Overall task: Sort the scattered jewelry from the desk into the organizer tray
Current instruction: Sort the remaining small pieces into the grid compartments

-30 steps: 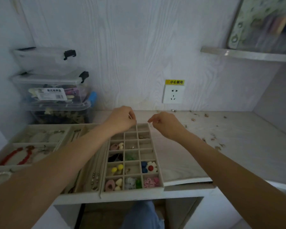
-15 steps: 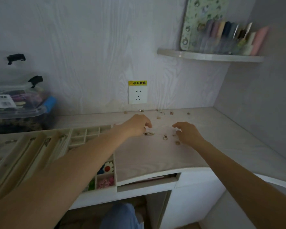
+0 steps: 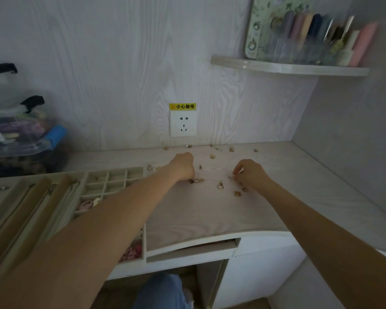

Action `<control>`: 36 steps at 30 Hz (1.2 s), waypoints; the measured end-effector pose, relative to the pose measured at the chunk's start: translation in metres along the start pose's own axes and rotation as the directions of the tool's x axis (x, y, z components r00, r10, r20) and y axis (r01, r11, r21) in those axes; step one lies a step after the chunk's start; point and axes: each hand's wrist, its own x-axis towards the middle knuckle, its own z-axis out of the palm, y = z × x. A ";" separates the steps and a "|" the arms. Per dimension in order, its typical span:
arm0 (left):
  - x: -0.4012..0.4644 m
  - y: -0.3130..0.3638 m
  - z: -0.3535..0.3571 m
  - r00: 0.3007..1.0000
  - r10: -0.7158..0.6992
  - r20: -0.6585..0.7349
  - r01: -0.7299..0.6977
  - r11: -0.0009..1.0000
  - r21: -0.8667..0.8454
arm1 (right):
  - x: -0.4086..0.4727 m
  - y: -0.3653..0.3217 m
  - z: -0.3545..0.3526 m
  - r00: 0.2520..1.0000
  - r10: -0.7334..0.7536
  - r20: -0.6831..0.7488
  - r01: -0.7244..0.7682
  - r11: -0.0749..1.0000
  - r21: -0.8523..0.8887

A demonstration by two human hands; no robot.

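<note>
Small gold jewelry lies scattered on the pale desk: rings (image 3: pixel 196 180) in the middle, an earring (image 3: pixel 220 186), a charm (image 3: pixel 237 193) and more pieces (image 3: pixel 212 156) near the wall. My left hand (image 3: pixel 183 165) is curled knuckles-up on the desk, its fingertips hidden, right beside the rings. My right hand (image 3: pixel 251 173) rests on the desk with thumb and fingers pinched together on a tiny piece (image 3: pixel 231 177). The beige organizer tray (image 3: pixel 126 169) with its grid of compartments sits left of my left arm, partly hidden by it.
Long beige necklace trays (image 3: pixel 20 204) lie left of the grid tray. Clear storage boxes (image 3: pixel 20 139) are stacked at the back left. A wall socket (image 3: pixel 183 123) is behind the hands. A corner shelf (image 3: pixel 288 68) with bottles hangs above right.
My view swung right from the organizer tray to the scattered jewelry. Both hands left the tray and came down on the desk; the right hand's fingers have curled into a pinch.
</note>
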 end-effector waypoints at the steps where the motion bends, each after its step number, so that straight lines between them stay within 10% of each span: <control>1: 0.000 0.000 -0.002 1.000 -0.017 0.002 0.017 0.999 -0.032 | 0.002 0.001 0.001 1.000 0.019 -0.010 -0.018 0.998 0.066; 12: -0.022 -0.016 -0.032 0.991 -0.122 0.053 0.117 0.604 -0.788 | -0.001 -0.017 -0.005 0.997 0.072 0.006 -0.041 0.494 0.868; 19: -0.038 -0.017 -0.040 0.988 -0.117 0.099 0.145 0.517 -0.843 | -0.014 -0.031 -0.003 0.968 0.088 0.236 -0.251 0.418 0.873; 23: -0.054 -0.016 -0.051 0.994 -0.059 0.096 0.112 0.414 -0.903 | -0.021 -0.049 -0.003 0.922 0.042 0.384 -0.384 0.202 0.901; 36: -0.091 -0.046 -0.069 0.980 -0.186 0.069 0.088 0.093 -0.992 | -0.051 -0.116 0.027 0.847 -0.224 0.482 -0.430 0.245 0.869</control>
